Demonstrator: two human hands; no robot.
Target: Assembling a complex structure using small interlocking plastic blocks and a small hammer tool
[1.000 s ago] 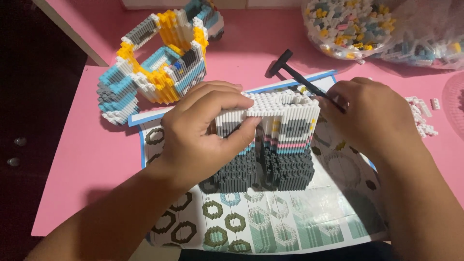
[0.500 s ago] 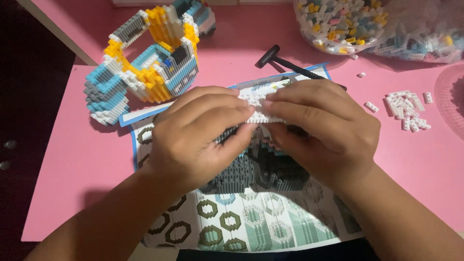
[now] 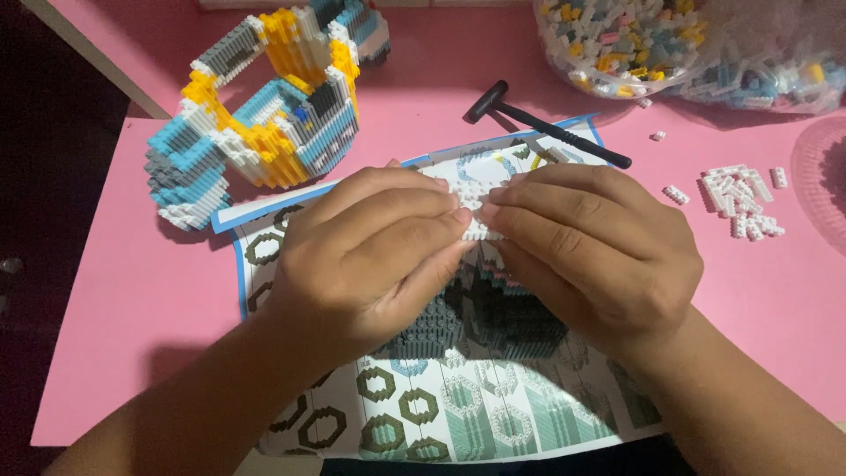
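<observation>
Both hands are clamped over a small-brick block (image 3: pixel 480 317) that sits on the printed instruction sheet (image 3: pixel 458 414) close to the near edge of the pink table (image 3: pixel 115 308); left hand (image 3: pixel 370 256) has its fingers curled down over the white top layer, right hand (image 3: pixel 590 251) mirrors it, fingertips of the two almost touching in the middle, so both are grasping and pressing the build. I'd guess the block is light but brittle; tiny studded bricks like these pop apart if you squeeze at a seam, so holding it by the dark grey lower walls and pressing straight down on top looks safest; the white top plate looks thin and likely to flex.

Further out, a heap of loose white bricks (image 3: pixel 740 198) lies to the right, well apart; a small black hammer (image 3: pixel 546 128) lies across the far corner of the sheet; a blue, yellow and white half-built model (image 3: pixel 264 123) stands far left; clear bags of mixed bricks (image 3: pixel 687 44) sit at the back. Nothing blocks the hands.
</observation>
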